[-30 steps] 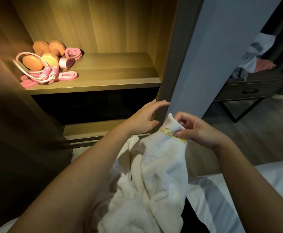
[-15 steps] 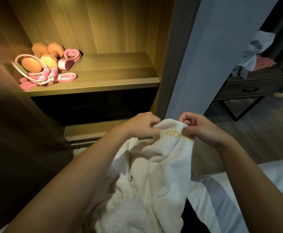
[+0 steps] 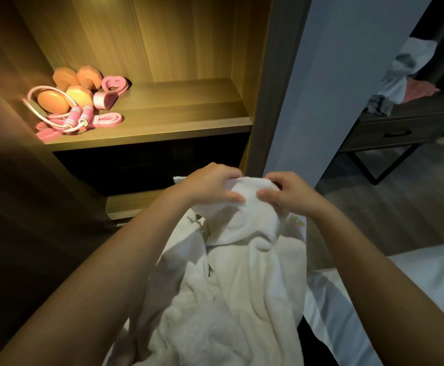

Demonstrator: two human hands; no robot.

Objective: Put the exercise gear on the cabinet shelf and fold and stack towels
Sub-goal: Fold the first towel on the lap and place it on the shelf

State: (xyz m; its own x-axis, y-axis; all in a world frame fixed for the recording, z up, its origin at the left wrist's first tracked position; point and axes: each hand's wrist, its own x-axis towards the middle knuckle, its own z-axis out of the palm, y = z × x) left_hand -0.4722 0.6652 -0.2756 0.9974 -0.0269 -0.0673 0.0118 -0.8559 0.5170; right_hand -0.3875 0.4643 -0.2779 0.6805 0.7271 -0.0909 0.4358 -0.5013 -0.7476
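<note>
While my left hand (image 3: pixel 210 186) and right hand (image 3: pixel 287 194) sit side by side, each pinches the top edge of the white towel (image 3: pixel 236 286), fingers curled over it; the rest hangs bunched toward me, over the bed (image 3: pixel 427 273). Cabinet shelf (image 3: pixel 178 112), lit: left end holds orange dumbbells (image 3: pixel 54 101), pink jump rope (image 3: pixel 75 118) and pink bands (image 3: pixel 108 119), touching in one pile. Compartment below: dark, contents cannot be told.
</note>
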